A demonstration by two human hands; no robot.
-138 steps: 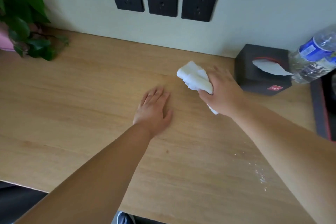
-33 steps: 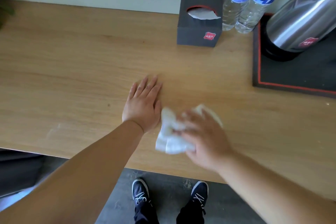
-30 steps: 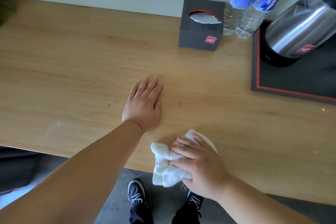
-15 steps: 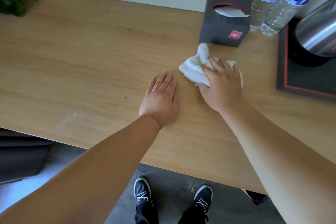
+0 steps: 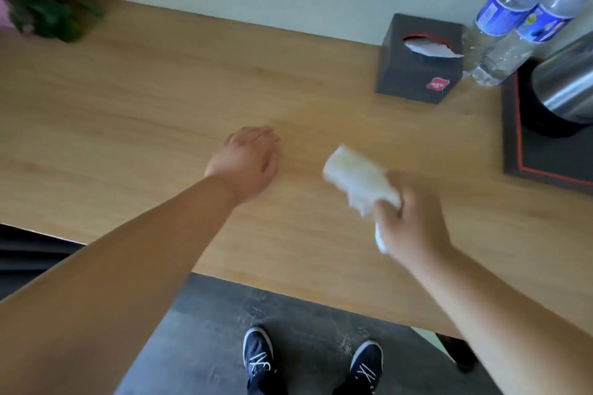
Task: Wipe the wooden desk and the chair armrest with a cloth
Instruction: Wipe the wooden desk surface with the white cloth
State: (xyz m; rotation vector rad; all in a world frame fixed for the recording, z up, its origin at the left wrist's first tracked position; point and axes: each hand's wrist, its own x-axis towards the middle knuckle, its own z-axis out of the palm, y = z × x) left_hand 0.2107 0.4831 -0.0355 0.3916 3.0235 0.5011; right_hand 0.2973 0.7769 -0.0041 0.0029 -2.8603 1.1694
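Observation:
The wooden desk (image 5: 144, 125) fills the middle of the head view. My right hand (image 5: 414, 221) grips a crumpled white cloth (image 5: 359, 176) over the desk's right half, lifted a little off the wood and blurred by motion. My left hand (image 5: 247, 160) is at the desk's centre with its fingers curled under and nothing in it. About a hand's width of bare wood lies between the two hands. No chair armrest can be made out for certain.
A dark tissue box (image 5: 417, 64) stands at the back right, with two water bottles (image 5: 513, 19) beside it. A steel kettle (image 5: 564, 86) sits on a black tray (image 5: 539, 163) at the far right. A potted plant (image 5: 41, 0) occupies the back left corner. My shoes (image 5: 260, 359) show below the desk's front edge.
My right hand has pulled the cloth back from near the tissue box toward me and raised it. My left hand has gone from flat with spread fingers to curled.

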